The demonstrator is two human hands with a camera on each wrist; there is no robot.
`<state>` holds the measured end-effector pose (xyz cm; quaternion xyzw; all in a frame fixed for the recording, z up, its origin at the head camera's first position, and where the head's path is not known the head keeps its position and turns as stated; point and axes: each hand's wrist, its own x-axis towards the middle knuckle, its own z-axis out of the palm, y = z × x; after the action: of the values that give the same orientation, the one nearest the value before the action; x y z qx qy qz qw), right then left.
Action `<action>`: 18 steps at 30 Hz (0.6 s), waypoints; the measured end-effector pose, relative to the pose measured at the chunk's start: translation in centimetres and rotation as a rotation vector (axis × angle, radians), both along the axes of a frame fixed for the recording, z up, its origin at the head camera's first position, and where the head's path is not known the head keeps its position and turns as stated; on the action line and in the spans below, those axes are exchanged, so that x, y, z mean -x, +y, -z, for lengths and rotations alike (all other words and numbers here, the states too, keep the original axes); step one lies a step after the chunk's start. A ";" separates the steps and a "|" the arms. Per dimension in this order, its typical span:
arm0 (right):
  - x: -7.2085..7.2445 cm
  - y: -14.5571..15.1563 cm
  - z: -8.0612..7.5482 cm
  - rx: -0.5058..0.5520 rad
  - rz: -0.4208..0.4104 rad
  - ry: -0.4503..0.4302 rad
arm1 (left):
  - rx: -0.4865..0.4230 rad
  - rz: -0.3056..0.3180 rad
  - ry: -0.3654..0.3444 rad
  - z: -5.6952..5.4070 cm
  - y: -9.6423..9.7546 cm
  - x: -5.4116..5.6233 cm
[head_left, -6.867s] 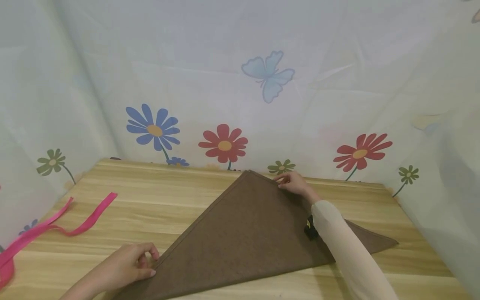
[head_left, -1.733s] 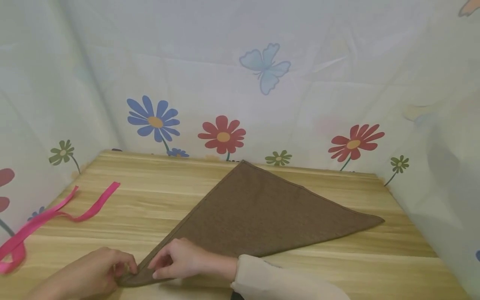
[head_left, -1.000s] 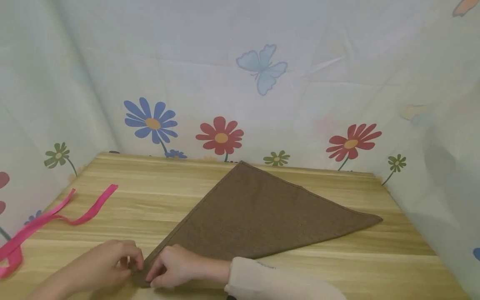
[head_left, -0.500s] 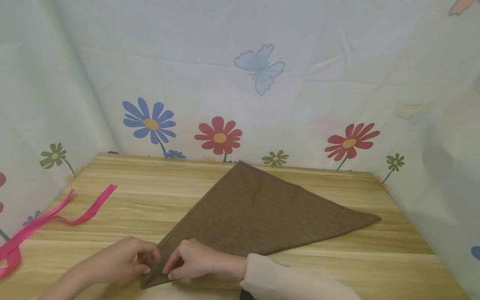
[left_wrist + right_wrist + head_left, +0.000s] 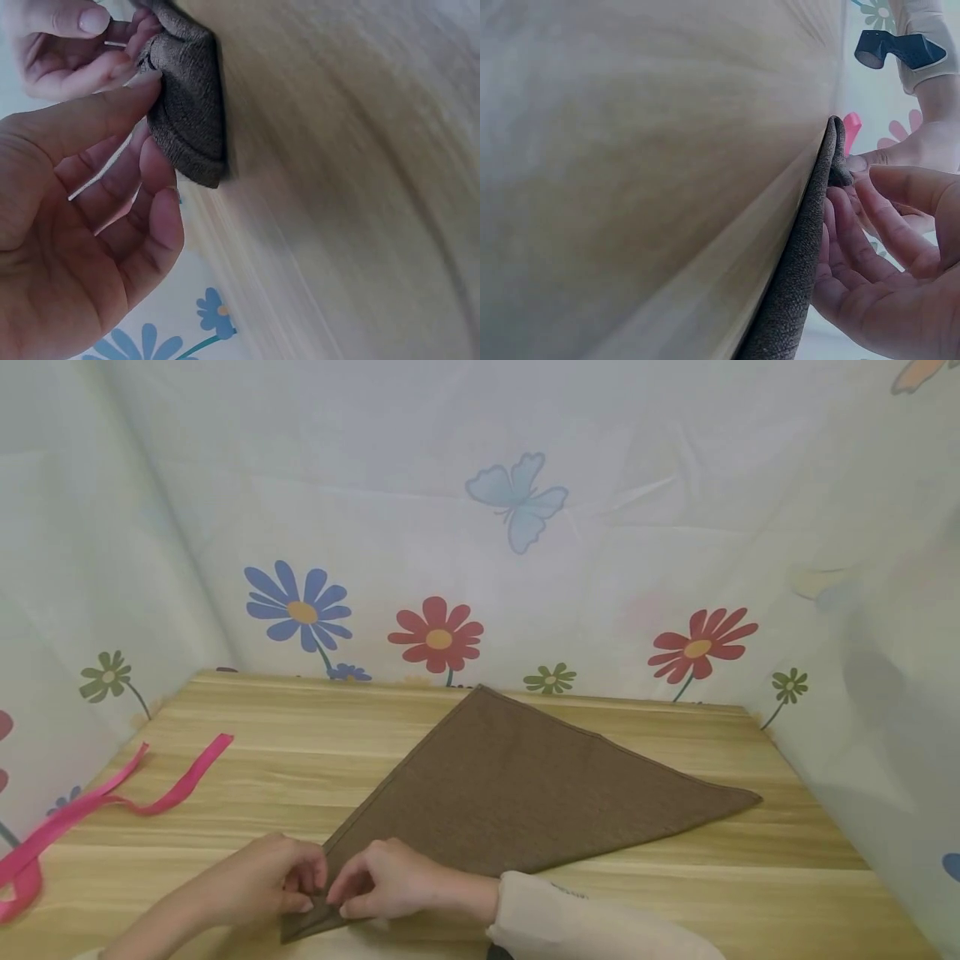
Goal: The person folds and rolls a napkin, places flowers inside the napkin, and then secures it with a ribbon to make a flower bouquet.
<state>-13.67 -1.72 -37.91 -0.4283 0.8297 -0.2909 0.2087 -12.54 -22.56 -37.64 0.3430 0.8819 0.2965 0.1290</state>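
Observation:
A brown hemmed cloth (image 5: 517,777), folded to a triangle, lies on the wooden table (image 5: 247,760) with its peak at the far edge. At its near left end the corner is turned over into a small flap. My left hand (image 5: 251,881) pinches this turned end; in the left wrist view its thumb presses on the brown cloth (image 5: 191,97). Close beside it, my right hand (image 5: 393,881) has thumb and fingers curled at the fold. The right wrist view shows the cloth's thick near edge (image 5: 787,300) and the fold at the right fingers. The right fingertips' exact contact is partly hidden.
A pink ribbon (image 5: 67,814) lies loosely along the table's left side, with one loop at the frame edge. Behind and around the table hangs a pale curtain (image 5: 600,568) printed with flowers and a butterfly. A dark wrist strap (image 5: 904,49) sits on the left sleeve.
Earlier the hands were far apart on the larger-looking triangle. The right hand came to the left corner; that corner was turned inward, and both hands shifted slightly right with it.

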 end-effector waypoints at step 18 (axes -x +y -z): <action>-0.1 -0.7 0.0 -0.051 -0.027 -0.004 | 0.073 -0.400 -0.074 1.0 -2.4 -2.4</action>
<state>-13.55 -2.39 -37.94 -0.4333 0.8306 -0.2676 0.2253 -10.17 -24.99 -38.66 0.1449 0.9373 0.2965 0.1119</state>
